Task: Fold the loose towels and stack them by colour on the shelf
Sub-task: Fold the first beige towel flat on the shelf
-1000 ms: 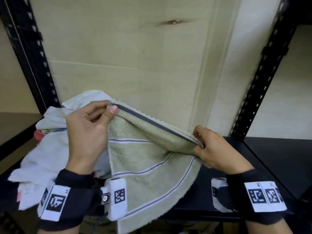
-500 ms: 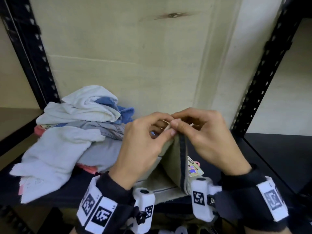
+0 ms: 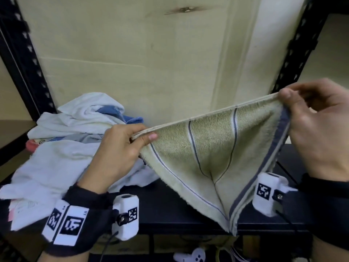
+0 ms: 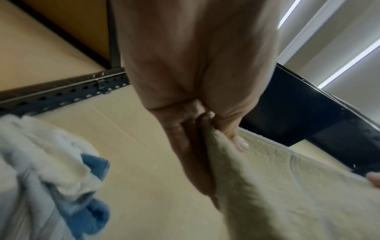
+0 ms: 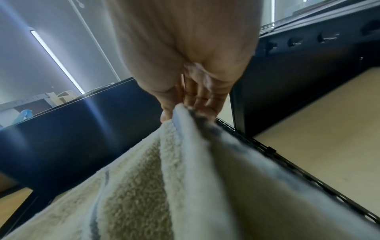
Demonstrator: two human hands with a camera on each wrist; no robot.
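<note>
From the head view I see my left hand (image 3: pixel 120 148) and my right hand (image 3: pixel 319 129) each pinching a top corner of the folded beige striped towel (image 3: pixel 217 157) above the black shelf (image 3: pixel 170 205), beside the loose towel pile (image 3: pixel 66 140), and in the left wrist view and the right wrist view the thumb and fingers (image 4: pixel 191 146) (image 5: pixel 197 99) clamp its edge.

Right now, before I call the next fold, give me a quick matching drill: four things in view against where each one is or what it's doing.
Things:
1. left hand
2. right hand
3. green striped towel
4. loose towel pile

States:
A. lies heaped on the left of the shelf
B. pinches the towel's lower, left corner
C. hangs stretched between both hands, sagging to a point
D. pinches the towel's higher, right corner

Pairs: 1-B, 2-D, 3-C, 4-A
</note>
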